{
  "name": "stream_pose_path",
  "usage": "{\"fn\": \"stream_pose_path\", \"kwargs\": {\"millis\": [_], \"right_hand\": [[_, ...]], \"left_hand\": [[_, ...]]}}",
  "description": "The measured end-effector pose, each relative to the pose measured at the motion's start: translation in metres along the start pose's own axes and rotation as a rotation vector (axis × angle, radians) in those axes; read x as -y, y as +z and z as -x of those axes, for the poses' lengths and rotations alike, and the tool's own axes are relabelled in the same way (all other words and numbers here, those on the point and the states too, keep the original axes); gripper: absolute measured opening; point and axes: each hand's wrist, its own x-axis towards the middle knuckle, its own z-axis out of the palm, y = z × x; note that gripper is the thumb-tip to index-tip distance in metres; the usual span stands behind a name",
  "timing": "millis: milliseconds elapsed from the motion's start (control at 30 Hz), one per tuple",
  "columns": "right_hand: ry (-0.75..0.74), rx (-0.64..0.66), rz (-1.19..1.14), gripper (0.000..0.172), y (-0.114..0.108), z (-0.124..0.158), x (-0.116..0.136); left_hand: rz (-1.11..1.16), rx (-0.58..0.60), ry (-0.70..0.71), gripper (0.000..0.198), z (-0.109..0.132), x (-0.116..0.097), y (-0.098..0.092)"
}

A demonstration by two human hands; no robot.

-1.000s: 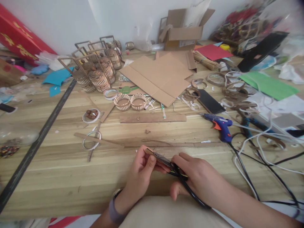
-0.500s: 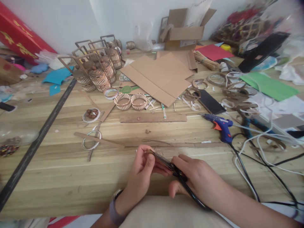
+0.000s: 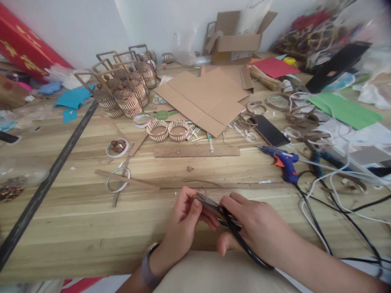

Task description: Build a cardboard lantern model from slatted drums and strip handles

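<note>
At six o'clock on the table (image 3: 91,228), the right hand (image 3: 259,219) has its fingers clamped round scissors (image 3: 228,222); the left hand (image 3: 185,213) pinches a mostly hidden brown piece (image 3: 198,194) at their tips; one slip could nick that thumb.

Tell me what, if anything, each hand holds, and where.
The right hand holds scissors by their black handles; what the left hand holds, if anything, is hidden.

On our counter (image 3: 76,236) we see baskets (image 3: 127,103) at far left, two slatted rounds (image 3: 178,137) in the middle, a brown strip (image 3: 207,152) just nearer, a white ring (image 3: 109,153) left of it, and, right, a glue gun (image 3: 285,162).
</note>
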Motion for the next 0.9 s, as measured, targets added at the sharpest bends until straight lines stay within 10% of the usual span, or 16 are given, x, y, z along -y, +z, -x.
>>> {"fn": "stream_pose_path", "kwargs": {"millis": [900], "right_hand": [[-0.028,0.001,-0.035,0.047,0.014,-0.005,-0.001]], "left_hand": [[0.036,-0.042,-0.035,0.029,0.0,0.005,-0.002]]}}
